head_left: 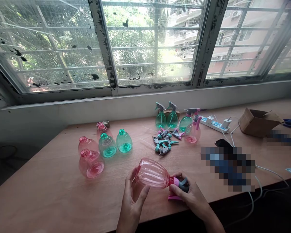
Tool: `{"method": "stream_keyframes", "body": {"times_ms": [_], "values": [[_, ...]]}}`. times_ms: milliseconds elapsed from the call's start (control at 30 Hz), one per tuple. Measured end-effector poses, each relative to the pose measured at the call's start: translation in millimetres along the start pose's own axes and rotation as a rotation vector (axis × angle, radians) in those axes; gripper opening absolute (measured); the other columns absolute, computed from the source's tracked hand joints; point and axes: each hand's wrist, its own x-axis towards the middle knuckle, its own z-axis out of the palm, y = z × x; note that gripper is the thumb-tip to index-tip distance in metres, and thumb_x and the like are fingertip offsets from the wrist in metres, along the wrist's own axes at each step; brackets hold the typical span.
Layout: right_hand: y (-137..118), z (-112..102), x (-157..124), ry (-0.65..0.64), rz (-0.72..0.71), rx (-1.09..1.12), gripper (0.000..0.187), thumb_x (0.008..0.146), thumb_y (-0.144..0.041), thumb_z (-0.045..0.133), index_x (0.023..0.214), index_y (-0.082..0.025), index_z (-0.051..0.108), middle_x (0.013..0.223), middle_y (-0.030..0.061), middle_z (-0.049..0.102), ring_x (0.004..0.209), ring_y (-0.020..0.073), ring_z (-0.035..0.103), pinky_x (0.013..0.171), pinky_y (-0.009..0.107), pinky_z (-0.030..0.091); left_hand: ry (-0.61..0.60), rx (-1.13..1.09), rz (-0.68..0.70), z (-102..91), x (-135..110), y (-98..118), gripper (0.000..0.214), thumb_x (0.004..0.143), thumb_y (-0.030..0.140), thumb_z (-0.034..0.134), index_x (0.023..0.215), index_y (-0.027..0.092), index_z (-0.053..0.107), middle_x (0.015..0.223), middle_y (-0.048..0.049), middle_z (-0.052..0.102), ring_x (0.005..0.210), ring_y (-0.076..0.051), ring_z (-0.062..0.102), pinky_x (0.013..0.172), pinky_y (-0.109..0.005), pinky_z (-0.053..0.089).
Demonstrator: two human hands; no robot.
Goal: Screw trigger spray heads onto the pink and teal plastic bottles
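A pink spray bottle [151, 174] lies on its side above the near edge of the wooden table [50, 187]. My left hand [133, 197] is curled round the bottle's wide base. My right hand [188, 194] grips the grey and pink trigger head [180, 185] at the bottle's neck. To the left stand several open pink bottles [91, 163] and green bottles [124, 141] without heads. A pile of loose trigger heads [164, 142] lies in the middle. Behind it stand bottles with heads fitted, green bottles [160, 118] and a pink one [192, 132].
A white power strip [214, 124] with plugs and cables lies at the back right. An open cardboard box [258, 122] sits beside it. A black phone [222, 143] lies near a blurred patch. White cables trail over the table's front edge. A barred window runs behind.
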Motion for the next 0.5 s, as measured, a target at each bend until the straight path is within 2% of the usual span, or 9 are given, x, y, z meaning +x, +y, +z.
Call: {"method": "stream_keyframes", "body": {"times_ms": [167,367,500], "values": [[-1,0,0,-0.007,0.01,0.001,0.036,0.076,-0.049,0.078,0.09,-0.018,0.064,0.073,0.0005,0.067,0.068,0.0184,0.067,0.063,0.03,0.059,-0.078,0.083,0.024,-6.7,3,-3,0.057,0.085,0.04,0.069,0.139,0.029,0.051,0.149,-0.0066,0.052,0.141,-0.03,0.044,0.122,-0.044,0.027],[0,0,0,-0.005,0.013,0.014,0.036,0.077,-0.048,0.079,0.091,-0.019,0.063,0.073,-0.0004,0.068,0.068,0.0181,0.067,0.064,0.029,0.059,-0.086,0.105,0.07,-12.5,6,-17,0.059,0.083,0.035,0.072,0.137,0.032,0.049,0.148,-0.0046,0.052,0.14,-0.028,0.045,0.121,-0.044,0.03],[1,0,0,-0.011,0.012,0.021,0.036,0.078,-0.048,0.078,0.092,-0.019,0.062,0.072,-0.0003,0.068,0.068,0.0171,0.066,0.064,0.029,0.059,-0.04,0.095,0.088,-13.5,7,-26,0.058,0.081,0.033,0.074,0.133,0.031,0.05,0.145,-0.0051,0.054,0.138,-0.028,0.047,0.12,-0.043,0.032]]}}
